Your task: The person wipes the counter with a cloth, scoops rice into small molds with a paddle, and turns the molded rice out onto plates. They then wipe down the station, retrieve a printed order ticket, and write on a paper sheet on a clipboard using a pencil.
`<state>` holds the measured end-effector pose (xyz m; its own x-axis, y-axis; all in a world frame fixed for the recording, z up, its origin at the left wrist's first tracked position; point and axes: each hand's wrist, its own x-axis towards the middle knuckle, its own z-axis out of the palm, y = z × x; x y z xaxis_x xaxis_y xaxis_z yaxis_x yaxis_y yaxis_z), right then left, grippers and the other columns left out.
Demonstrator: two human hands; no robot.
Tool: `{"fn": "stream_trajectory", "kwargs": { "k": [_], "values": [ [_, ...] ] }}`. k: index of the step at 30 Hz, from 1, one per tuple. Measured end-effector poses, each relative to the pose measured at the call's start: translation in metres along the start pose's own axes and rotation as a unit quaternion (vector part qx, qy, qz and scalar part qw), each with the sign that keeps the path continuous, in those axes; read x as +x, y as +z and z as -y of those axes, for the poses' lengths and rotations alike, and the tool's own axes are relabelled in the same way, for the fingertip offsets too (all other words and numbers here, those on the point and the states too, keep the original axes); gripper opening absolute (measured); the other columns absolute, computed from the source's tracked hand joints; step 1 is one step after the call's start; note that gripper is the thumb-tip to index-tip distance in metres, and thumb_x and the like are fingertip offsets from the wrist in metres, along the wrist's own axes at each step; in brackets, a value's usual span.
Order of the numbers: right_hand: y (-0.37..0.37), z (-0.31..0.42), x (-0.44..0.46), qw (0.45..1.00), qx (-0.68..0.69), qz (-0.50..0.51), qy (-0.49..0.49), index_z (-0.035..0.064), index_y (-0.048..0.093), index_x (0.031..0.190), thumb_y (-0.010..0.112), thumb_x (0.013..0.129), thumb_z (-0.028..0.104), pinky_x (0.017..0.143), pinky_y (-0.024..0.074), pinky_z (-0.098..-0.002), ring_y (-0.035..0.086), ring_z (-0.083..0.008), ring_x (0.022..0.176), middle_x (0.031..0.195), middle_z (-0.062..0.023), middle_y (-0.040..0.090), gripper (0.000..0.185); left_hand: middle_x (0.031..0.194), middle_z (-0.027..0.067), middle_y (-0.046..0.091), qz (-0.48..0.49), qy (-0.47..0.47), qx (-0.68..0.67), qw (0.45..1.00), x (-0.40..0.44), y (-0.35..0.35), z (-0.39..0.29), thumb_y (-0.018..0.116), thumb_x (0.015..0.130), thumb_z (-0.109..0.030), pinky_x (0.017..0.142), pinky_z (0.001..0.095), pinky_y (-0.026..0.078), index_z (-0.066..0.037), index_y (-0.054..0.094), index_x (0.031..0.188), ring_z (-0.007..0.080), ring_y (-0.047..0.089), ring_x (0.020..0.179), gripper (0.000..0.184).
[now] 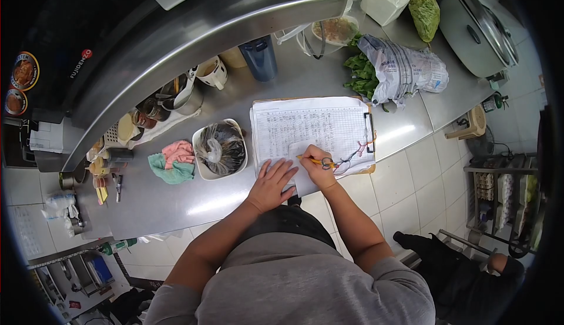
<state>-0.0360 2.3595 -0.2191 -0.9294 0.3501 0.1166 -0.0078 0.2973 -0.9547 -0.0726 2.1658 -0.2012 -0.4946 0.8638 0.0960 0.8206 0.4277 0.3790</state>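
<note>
A clipboard (371, 126) lies on the steel counter with a stack of gridded sheets (282, 113) filled with rows of handwriting. Over the lower part of the stack is a smaller blank-looking sheet (298, 147). My left hand (270, 185) rests flat with fingers spread at the lower left of the papers. In my right hand (319, 167) is a yellow pencil (311, 159), its tip against the small sheet. A colored cord (358, 150) runs from the clipboard's right side toward my right hand.
Left of the papers stand a white tub (226, 175) holding a dark plastic bag and folded pink and green cloths (173, 161). Bagged leafy greens (405, 69), a blue pitcher (258, 59) and a large pot (476, 31) are behind. A person in black (464, 278) is at lower right.
</note>
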Motion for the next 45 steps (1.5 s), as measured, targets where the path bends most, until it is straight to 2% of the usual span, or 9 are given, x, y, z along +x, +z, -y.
{"fn": "stream_trajectory", "kwargs": {
  "k": [2,6,8,18,20,23,26,32,45],
  "values": [
    [-0.002,0.003,0.000,0.997,0.060,0.005,0.049,0.0007,0.052,0.071,0.061,0.075,0.003,0.055,0.0440,-0.0358,0.057,-0.0276,0.059,0.065,-0.0144,0.056,0.010,0.141,0.0087,0.046,0.001,0.001,0.000,1.000,0.000,0.000,0.000,0.061,0.088,-0.036,0.114,0.0487,0.021,-0.013,0.051,0.135,0.0259,0.038,0.135,0.053],
    [0.001,-0.002,-0.001,0.999,-0.016,-0.015,-0.023,0.0005,0.053,0.071,0.061,0.074,0.002,0.054,0.0435,-0.0341,0.055,-0.0240,0.056,0.064,-0.0130,0.055,0.009,0.141,0.0088,0.046,-0.002,0.001,0.000,1.000,-0.001,0.000,-0.001,0.060,0.088,-0.035,0.114,0.0487,0.021,-0.013,0.051,0.135,0.0259,0.037,0.135,0.053],
    [0.001,0.000,-0.001,0.997,0.061,-0.046,0.007,0.0004,0.052,0.069,0.061,0.074,0.001,0.053,0.0428,-0.0331,0.053,-0.0215,0.054,0.062,-0.0120,0.054,0.011,0.141,0.0088,0.046,-0.004,0.003,0.001,1.000,0.000,-0.001,0.000,0.060,0.088,-0.035,0.114,0.0487,0.021,-0.013,0.051,0.135,0.0259,0.037,0.135,0.053],
    [-0.001,-0.003,0.000,1.000,0.018,-0.023,-0.004,0.0004,0.052,0.068,0.063,0.074,0.001,0.053,0.0420,-0.0312,0.052,-0.0188,0.053,0.061,-0.0112,0.054,0.013,0.140,0.0103,0.047,-0.009,0.006,-0.003,1.000,-0.001,0.000,0.000,0.062,0.087,-0.035,0.114,0.0493,0.022,-0.013,0.051,0.134,0.0269,0.038,0.134,0.054],
    [-0.001,-0.002,0.000,0.997,0.055,-0.030,0.042,0.0002,0.052,0.068,0.064,0.075,0.003,0.053,0.0425,-0.0313,0.052,-0.0171,0.053,0.062,-0.0106,0.055,0.014,0.139,0.0105,0.047,-0.011,0.004,-0.003,1.000,0.000,0.000,0.001,0.063,0.086,-0.035,0.113,0.0494,0.022,-0.013,0.051,0.134,0.0270,0.038,0.134,0.054],
    [0.002,0.002,-0.005,1.000,0.002,0.006,-0.028,-0.0001,0.053,0.069,0.065,0.076,0.004,0.054,0.0430,-0.0311,0.053,-0.0157,0.055,0.063,-0.0099,0.056,0.014,0.138,0.0105,0.047,-0.016,0.003,-0.003,1.000,-0.002,0.002,0.000,0.063,0.086,-0.035,0.114,0.0493,0.022,-0.012,0.052,0.134,0.0265,0.038,0.134,0.055],
    [0.004,0.006,-0.006,0.999,0.040,0.008,0.036,-0.0003,0.053,0.071,0.064,0.076,0.005,0.055,0.0437,-0.0323,0.055,-0.0191,0.057,0.064,-0.0114,0.057,0.013,0.139,0.0101,0.046,-0.011,0.000,-0.005,1.000,0.002,0.001,0.002,0.063,0.086,-0.036,0.114,0.0491,0.022,-0.012,0.052,0.133,0.0261,0.038,0.134,0.054],
    [0.005,0.004,-0.005,1.000,-0.004,0.026,0.013,-0.0002,0.054,0.072,0.064,0.076,0.006,0.057,0.0446,-0.0350,0.058,-0.0260,0.061,0.067,-0.0147,0.058,0.012,0.139,0.0100,0.046,-0.012,0.003,-0.004,1.000,-0.001,0.002,0.001,0.062,0.087,-0.036,0.114,0.0489,0.021,-0.011,0.053,0.133,0.0260,0.037,0.135,0.053],
    [0.004,-0.003,-0.007,1.000,0.018,-0.001,0.004,0.0000,0.051,0.069,0.063,0.075,0.002,0.055,0.0423,-0.0342,0.055,-0.0248,0.059,0.064,-0.0132,0.054,0.013,0.138,0.0103,0.047,-0.008,0.000,-0.006,1.000,0.000,-0.001,0.000,0.061,0.087,-0.036,0.114,0.0492,0.022,-0.013,0.051,0.135,0.0263,0.039,0.134,0.053]
  ]
}}
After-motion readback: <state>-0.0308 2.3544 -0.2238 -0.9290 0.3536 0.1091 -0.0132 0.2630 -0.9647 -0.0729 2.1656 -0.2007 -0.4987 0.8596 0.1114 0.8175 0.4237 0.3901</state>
